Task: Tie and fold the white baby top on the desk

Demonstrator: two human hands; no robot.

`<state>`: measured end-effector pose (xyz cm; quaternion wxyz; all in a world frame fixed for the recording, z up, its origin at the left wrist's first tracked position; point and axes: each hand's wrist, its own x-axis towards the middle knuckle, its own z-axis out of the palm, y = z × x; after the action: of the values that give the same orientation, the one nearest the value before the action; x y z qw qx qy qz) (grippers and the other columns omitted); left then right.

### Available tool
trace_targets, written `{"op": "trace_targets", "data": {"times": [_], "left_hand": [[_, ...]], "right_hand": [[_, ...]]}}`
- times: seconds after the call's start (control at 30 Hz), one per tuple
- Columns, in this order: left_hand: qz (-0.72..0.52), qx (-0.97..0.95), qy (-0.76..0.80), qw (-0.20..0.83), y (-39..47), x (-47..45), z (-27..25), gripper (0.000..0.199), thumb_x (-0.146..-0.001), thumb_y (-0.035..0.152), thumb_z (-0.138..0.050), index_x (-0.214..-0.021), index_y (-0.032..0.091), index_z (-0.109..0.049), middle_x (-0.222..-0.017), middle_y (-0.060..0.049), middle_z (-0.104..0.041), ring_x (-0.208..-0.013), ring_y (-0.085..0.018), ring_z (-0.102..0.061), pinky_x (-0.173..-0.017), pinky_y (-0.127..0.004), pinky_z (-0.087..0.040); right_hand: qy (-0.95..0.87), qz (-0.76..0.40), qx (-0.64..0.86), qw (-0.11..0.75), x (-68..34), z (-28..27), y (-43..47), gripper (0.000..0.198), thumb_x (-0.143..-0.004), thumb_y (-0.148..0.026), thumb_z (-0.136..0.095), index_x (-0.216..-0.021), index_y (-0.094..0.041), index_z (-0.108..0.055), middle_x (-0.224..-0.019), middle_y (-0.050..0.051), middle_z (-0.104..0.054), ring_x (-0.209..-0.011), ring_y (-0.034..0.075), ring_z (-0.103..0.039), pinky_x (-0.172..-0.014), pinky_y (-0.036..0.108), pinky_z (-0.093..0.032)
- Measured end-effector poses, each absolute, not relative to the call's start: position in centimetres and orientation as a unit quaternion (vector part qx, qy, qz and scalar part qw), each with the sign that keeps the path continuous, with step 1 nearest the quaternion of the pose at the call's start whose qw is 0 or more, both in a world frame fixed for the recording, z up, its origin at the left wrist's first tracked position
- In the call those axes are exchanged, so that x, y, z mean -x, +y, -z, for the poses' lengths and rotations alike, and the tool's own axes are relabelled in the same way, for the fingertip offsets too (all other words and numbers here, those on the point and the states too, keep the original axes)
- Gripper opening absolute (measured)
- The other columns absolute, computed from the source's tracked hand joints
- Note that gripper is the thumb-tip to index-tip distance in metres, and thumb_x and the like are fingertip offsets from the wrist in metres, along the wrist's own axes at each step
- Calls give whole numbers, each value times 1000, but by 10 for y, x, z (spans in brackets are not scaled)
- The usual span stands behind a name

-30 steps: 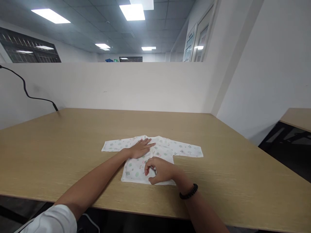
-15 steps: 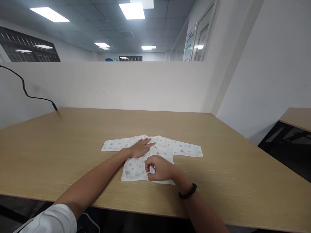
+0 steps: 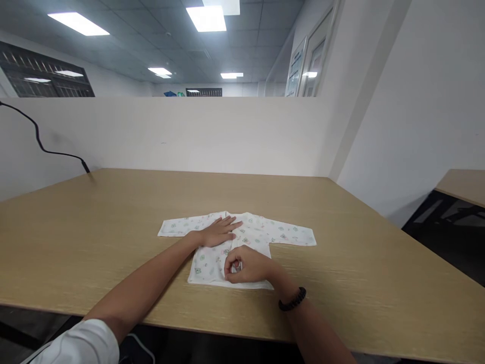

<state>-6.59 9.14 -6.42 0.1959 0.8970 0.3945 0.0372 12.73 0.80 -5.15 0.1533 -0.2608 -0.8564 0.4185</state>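
From where I stand, a person sits or stands at a wide, pale wood-topped table (image 3: 359, 253), both forearms reaching in over its near edge. A small white long-sleeved shirt (image 3: 208, 263), printed with little green, grey and pink motifs, lies spread flat near the middle of that edge, its neckline away from the person, its hem toward them and its sleeves stretched out to either side. The left hand (image 3: 219, 232) rests palm down on the upper part of the shirt, fingers straight and fanned, gripping nothing. The right hand (image 3: 248, 264) is over the lower front, just above the hem, its thumb and forefinger curled round toward each other in a ring; I cannot tell whether a bit of cloth is caught between the tips. A black coiled band (image 3: 293, 300) circles the right wrist, and a white sleeve (image 3: 81, 344) covers the person's upper left arm. Behind the table runs a low white partition (image 3: 227, 134); a thin black cable (image 3: 45, 149) curves down at its left end, and bright panel lights (image 3: 206, 19) shine from the grey ceiling (image 3: 162, 43).
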Motion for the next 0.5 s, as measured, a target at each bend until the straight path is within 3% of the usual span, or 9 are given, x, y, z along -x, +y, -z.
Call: {"op": "trace_targets", "data": {"times": [0.17, 0.27, 0.37, 0.43, 0.5], "left_hand": [[-73, -901, 340, 259, 93, 72, 57, 72, -91, 64, -42, -151, 34, -19, -160, -2, -11, -147, -27, -5, -118, -49, -1], [-150, -867, 312, 359, 99, 81, 49, 74, -84, 60, -58, -147, 29, -35, -158, -4, -20, -146, -28, -14, -119, -44, -14], [-219, -792, 283, 495, 105, 94, 40, 55, -81, 60, -59, -114, 17, -65, -144, -14, -45, -133, -31, -40, -109, -43, -35], [-199, -742, 258, 586, 107, 103, 34, 56, -75, 67, -60, -88, 13, -68, -122, -19, -62, -110, -31, -58, -92, -42, -49], [-92, -715, 224, 656, 106, 109, 28, 60, -64, 72, -66, -78, 13, -67, -103, -19, -68, -91, -29, -65, -72, -36, -54]], "right_hand": [[-860, -409, 263, 152, -128, 55, 9, 2, -70, -18, -67, -70, -17, -69, -70, -3, -64, -64, 9, -49, -61, 20, -38], [-857, -411, 259, 170, -128, 53, 9, 4, -71, -18, -66, -74, -18, -69, -74, -2, -65, -67, 10, -51, -62, 20, -38], [-840, -367, 304, 259, -131, 51, 17, 9, -75, -15, -61, -80, -18, -68, -80, 0, -65, -72, 11, -53, -66, 21, -40], [-812, -321, 373, 315, -138, 53, 26, 12, -77, -13, -56, -81, -17, -66, -79, 0, -63, -71, 12, -52, -65, 22, -39], [-796, -304, 419, 314, -146, 55, 34, 11, -77, -12, -55, -79, -16, -65, -76, 0, -62, -70, 12, -52, -64, 22, -39]]}}
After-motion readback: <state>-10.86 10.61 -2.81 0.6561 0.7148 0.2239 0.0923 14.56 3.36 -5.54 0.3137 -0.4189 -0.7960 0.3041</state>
